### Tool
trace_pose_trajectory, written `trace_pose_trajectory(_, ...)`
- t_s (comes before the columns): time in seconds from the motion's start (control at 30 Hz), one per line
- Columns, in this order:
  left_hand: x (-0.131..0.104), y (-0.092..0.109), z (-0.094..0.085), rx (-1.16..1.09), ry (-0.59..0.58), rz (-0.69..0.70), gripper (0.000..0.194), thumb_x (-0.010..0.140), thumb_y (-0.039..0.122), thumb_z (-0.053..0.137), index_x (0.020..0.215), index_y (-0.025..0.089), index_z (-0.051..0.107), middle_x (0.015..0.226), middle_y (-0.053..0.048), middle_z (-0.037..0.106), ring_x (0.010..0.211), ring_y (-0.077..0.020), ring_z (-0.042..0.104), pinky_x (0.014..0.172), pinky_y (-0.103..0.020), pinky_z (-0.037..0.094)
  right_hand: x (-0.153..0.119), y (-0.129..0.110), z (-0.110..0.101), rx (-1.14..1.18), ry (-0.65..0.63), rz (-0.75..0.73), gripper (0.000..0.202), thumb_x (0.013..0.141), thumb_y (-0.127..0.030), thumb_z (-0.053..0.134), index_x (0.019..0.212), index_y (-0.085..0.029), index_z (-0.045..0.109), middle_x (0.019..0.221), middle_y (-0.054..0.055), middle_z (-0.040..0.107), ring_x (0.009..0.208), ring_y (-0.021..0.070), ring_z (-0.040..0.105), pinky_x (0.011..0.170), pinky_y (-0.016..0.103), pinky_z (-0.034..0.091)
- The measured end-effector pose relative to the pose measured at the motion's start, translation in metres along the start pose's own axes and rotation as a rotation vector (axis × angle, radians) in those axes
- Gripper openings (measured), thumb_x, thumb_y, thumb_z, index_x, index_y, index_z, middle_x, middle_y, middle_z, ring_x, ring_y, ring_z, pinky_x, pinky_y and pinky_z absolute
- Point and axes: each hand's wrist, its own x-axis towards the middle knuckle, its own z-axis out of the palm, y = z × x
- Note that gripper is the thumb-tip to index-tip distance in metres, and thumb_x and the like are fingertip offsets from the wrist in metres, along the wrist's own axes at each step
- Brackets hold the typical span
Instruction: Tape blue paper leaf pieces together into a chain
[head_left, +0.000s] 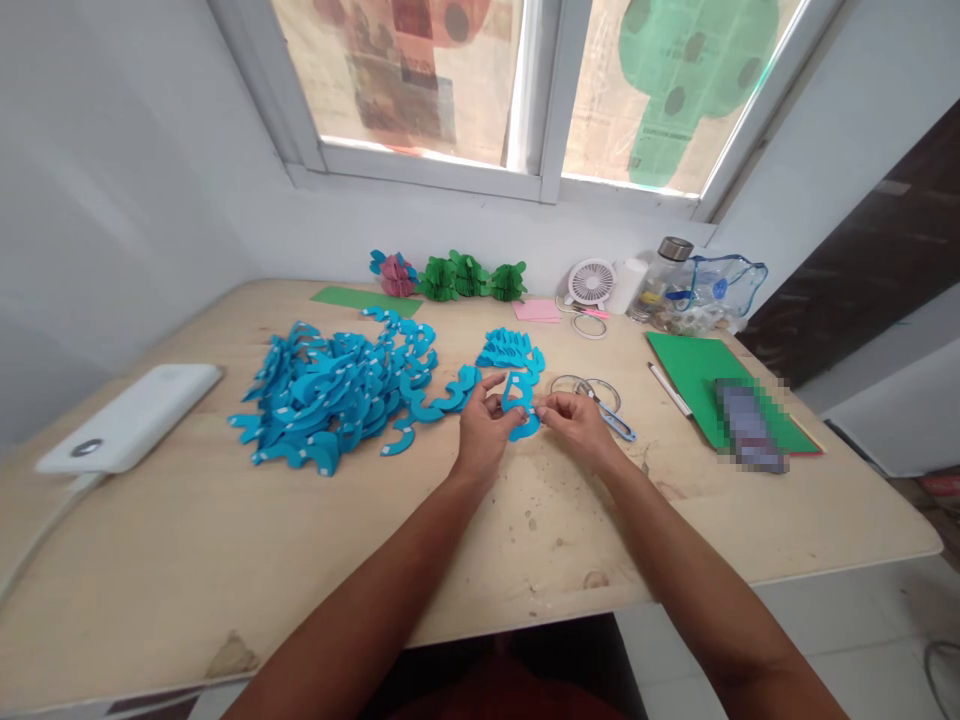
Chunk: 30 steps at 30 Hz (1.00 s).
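Both hands meet over the middle of the table on a chain of blue curved paper pieces (pixel 517 388) with small white squares on them. My left hand (pixel 484 425) pinches the chain from the left, thumb on top. From the right, my right hand (pixel 576 422) pinches the chain's edge between thumb and fingertips. Just beyond the hands, the chain runs up to a row of blue folded pieces (pixel 506 348). To the left lies a big heap of similar blue paper pieces (pixel 322 390), and a loose blue arc (pixel 397 438) rests near it.
A blue cutter (pixel 619 422) and a cable lie right of my hands. Farther right are a pen (pixel 670 390), green sheets (pixel 705 380) and a blurred object. A white power bank (pixel 135 415) sits left. Behind stand paper flowers (pixel 466 277), a fan (pixel 592 283) and a bottle (pixel 660 280).
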Motion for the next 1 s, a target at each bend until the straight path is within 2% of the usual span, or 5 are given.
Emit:
trace_pose_trajectory(0.5,-0.0015,-0.0027,-0.0007,0.165,-0.016,0.133,0.057,0.056,0.011,0.067,0.111,0.019,0.055,0.073,0.001,0.06,0.072,-0.0138,0.06,0.06,-0.022,0.047,0.0003,-0.0051,0.0016,-0.079,0.037,-0.03,0.019,0.07,-0.033,0.058,0.064,-0.015,0.06,0.055,-0.002,0.051,0.05,0.0089,0.043,0.048,0.021,0.031)
trace_pose_trajectory(0.8,-0.0047,0.0025,0.0013,0.222,-0.016,0.144,0.059,0.059,0.011,0.066,0.116,0.018,0.052,0.073,0.001,0.06,0.074,-0.0143,0.06,0.062,-0.022,0.047,0.0023,0.0018,0.0011,-0.13,0.053,-0.035,0.018,0.071,-0.031,0.057,0.066,-0.015,0.061,0.056,-0.002,0.051,0.051,0.0088,0.042,0.049,0.021,0.033)
trace_pose_trajectory(1.0,-0.0028,-0.0038,-0.0007,0.3,-0.02,0.228,0.057,0.061,0.012,0.063,0.117,0.019,0.052,0.072,0.001,0.059,0.071,-0.013,0.057,0.062,-0.022,0.046,0.0017,0.0016,0.0022,-0.151,0.044,-0.037,0.018,0.071,-0.031,0.056,0.065,-0.015,0.062,0.055,-0.002,0.05,0.05,0.0087,0.042,0.049,0.021,0.032)
